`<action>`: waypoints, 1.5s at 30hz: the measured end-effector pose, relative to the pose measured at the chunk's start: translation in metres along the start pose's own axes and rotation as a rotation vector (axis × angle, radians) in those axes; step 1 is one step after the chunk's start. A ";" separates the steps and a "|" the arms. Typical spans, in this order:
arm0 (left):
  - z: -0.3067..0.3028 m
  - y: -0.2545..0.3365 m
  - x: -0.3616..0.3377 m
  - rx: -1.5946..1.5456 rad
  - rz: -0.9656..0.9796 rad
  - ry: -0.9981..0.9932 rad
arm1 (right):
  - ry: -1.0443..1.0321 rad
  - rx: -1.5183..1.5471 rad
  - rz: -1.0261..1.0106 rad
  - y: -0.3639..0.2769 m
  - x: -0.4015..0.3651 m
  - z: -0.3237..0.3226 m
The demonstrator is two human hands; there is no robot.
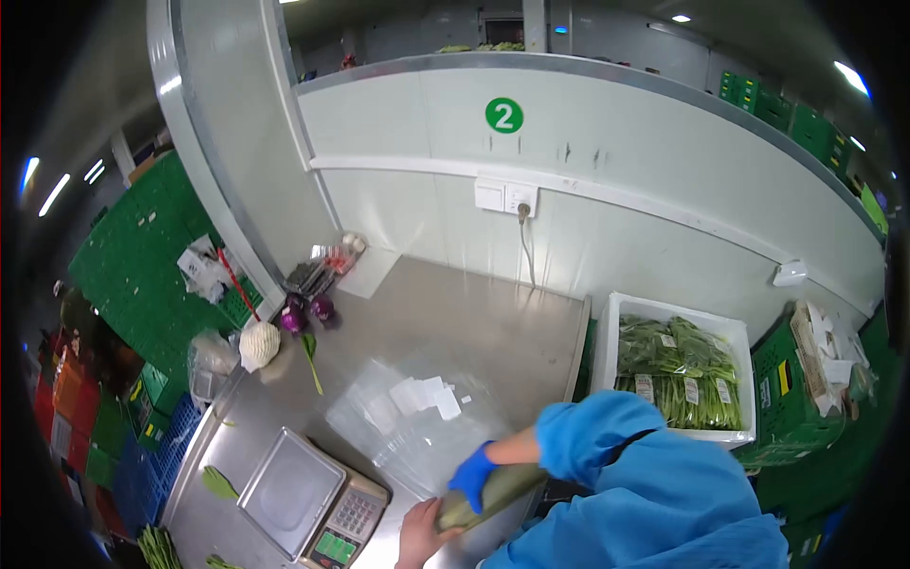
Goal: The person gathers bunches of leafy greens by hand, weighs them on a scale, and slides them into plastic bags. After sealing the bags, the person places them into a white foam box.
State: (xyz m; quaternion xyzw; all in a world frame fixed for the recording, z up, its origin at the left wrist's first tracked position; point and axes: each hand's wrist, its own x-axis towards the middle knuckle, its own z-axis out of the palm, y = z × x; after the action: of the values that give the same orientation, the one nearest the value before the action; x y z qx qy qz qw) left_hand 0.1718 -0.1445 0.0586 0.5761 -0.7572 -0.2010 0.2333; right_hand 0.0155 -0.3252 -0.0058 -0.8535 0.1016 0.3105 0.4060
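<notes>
A long, dull-green gourd (pixel 502 495) lies at a slant near the table's front edge, in front of my body. My right hand (pixel 471 476), in a blue glove, is on its upper side with the fingers curved over it. At the gourd's lower left end, my bare left hand (pixel 423 533) grips the tip. Clear plastic bags (pixel 379 417) are spread flat just beyond my hands, with white labels (pixel 424 394) on top. To the left stands a weighing scale (pixel 296 495) with a metal pan and a keypad.
A white foam box (pixel 749 379) of bagged leafy greens (pixel 678 370) stands at the right. Purple onions (pixel 294 318), a white vegetable (pixel 260 345) and a green leaf (pixel 312 364) lie at the table's far left. A wall with a plugged-in socket (pixel 521 199) borders the back.
</notes>
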 end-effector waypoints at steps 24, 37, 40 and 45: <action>0.152 -0.087 0.088 -0.444 -0.228 -0.019 | 0.234 1.209 0.305 0.011 -0.217 0.127; 0.108 0.033 0.129 -0.284 -0.074 0.461 | 0.365 1.615 0.368 -0.006 -0.197 0.093; 0.090 0.081 0.143 -0.287 0.298 0.267 | 0.556 1.361 0.149 0.024 -0.166 0.080; 0.050 0.074 0.138 -0.337 -0.087 0.613 | 0.736 1.344 0.082 0.002 -0.154 0.052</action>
State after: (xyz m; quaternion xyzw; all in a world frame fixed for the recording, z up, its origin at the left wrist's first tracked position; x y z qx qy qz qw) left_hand 0.0533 -0.2572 0.0775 0.5947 -0.5827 -0.1507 0.5330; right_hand -0.1298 -0.2998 0.0624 -0.4671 0.4286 -0.1075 0.7659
